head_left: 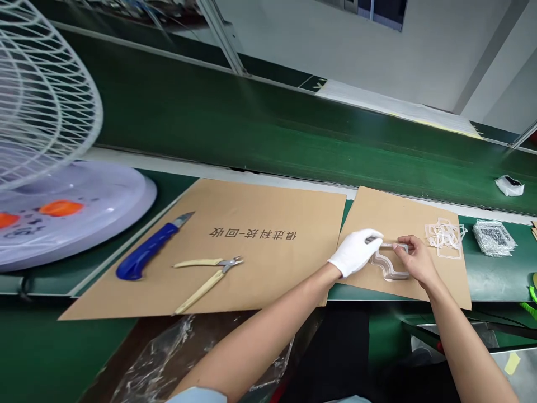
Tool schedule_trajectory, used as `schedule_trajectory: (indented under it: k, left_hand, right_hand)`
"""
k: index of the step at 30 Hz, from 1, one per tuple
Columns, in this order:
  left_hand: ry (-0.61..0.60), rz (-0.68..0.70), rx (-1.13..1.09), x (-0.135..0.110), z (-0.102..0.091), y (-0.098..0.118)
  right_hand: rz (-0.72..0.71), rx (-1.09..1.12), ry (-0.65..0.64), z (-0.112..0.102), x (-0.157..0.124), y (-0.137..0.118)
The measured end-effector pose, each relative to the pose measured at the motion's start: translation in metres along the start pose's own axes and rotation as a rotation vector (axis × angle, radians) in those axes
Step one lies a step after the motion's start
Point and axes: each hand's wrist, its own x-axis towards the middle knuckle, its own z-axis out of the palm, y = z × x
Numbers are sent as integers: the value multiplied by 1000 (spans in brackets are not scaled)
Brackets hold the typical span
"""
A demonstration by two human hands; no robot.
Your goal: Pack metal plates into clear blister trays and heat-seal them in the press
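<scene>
My left hand [357,250], in a white glove, pinches the upper left edge of a clear plastic frame [393,275] with a stepped outline. My bare right hand [415,262] has thumb and fingers closed on the upper right of the same frame. The frame is low over the right cardboard sheet [394,210]; whether it rests on the sheet or is one piece or a stack, I cannot tell. Just right of my right hand lies a loose pile of thin white frame-shaped pieces [445,235]. Beyond it sits a stack of clear pieces [494,238].
A larger cardboard sheet [268,268] on the left bears a blue-handled knife [146,252] and cream-handled cutting pliers [224,267]. A white fan [84,207] stands at far left. A small white-wrapped item [509,185] lies on the green belt [293,134] behind.
</scene>
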Motion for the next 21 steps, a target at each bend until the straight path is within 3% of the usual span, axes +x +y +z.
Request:
schedule_trajectory:
  k: [7,13,21]
  left_hand:
    - [19,30,56,-12,-1,-4]
    - [13,92,114,-11,8,-9]
    - [6,67,49,-14,5,-6]
  right_hand:
    - [-68,-29,-22,-1,-25,1]
    - [-93,-34,-37,4,-27,-1]
    - [-113,-95,-67,3,-27,-5]
